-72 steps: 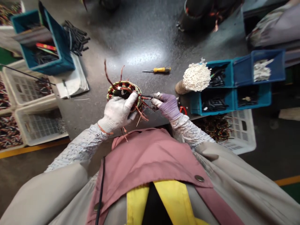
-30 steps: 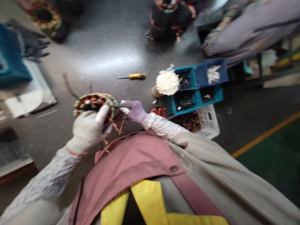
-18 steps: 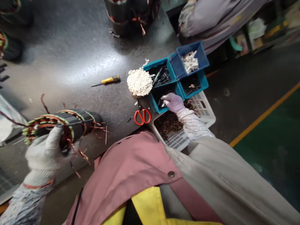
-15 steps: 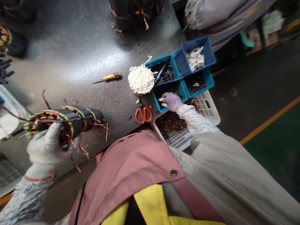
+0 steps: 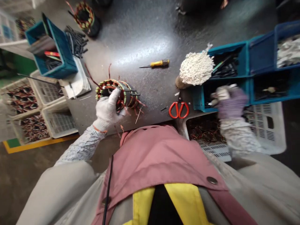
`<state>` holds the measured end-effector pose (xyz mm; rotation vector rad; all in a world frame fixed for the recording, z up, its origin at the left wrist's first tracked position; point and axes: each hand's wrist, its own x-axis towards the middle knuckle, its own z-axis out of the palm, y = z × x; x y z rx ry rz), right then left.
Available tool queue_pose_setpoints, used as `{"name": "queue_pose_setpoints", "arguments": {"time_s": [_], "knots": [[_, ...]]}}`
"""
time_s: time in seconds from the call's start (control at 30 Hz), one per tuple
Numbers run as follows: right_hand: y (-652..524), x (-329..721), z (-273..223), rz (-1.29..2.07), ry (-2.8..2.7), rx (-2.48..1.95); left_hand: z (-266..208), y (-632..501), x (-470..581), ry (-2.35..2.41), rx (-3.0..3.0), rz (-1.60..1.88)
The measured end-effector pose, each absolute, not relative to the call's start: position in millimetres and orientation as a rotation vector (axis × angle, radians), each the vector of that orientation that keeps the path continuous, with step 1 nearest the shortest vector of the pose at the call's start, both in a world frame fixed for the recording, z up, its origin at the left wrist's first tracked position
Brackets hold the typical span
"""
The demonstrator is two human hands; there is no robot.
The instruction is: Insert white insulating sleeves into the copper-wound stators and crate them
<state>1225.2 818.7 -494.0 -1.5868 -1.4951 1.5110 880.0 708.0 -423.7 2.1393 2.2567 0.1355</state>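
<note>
Table (image 5: 152, 84): dark, scuffed, beneath our work.
Left hand (image 5: 105, 111): our fingers grip the wound ring (image 5: 122, 87) near the table's front edge.
Right hand (image 5: 232, 100): over the teal bin (image 5: 199, 100); blurred, so we cannot tell what its fingers hold.
Progress: partway, we judge; dark strips (image 5: 134, 94) lie against the ring, copper leads (image 5: 90, 75) look uncovered.
Scissors (image 5: 178, 110): between ring and bin.

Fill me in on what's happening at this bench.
A person in gloves is working with both hands apart. The left hand grips a wire-wound coil on its near side, loose wire ends sticking out. The right hand is at a teal bin beside the white bundle; blur hides whether it holds anything. The screwdriver and red-handled scissors lie on the bench, untouched.
</note>
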Motion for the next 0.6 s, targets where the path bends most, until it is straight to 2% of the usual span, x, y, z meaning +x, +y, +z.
{"name": "queue_pose_setpoints", "arguments": {"time_s": [0.13,0.3,0.4,0.6], "knots": [[770.2,1140.0,-484.6,1.771,-1.239,-1.587,-419.6,711.9,890.9,2.241,2.086,0.044],[750.6,1081.7,-504.7,1.981,-0.744,-1.626,-414.5,715.7,892.3,2.133,2.121,0.064],[747.7,1065.2,-514.6,1.884,-0.603,-1.640,-416.3,716.9,891.0,2.078,2.169,0.157],[746.2,1046.2,-520.5,1.568,-0.836,-1.656,-422.9,719.6,889.2,2.041,2.226,0.168]]}}
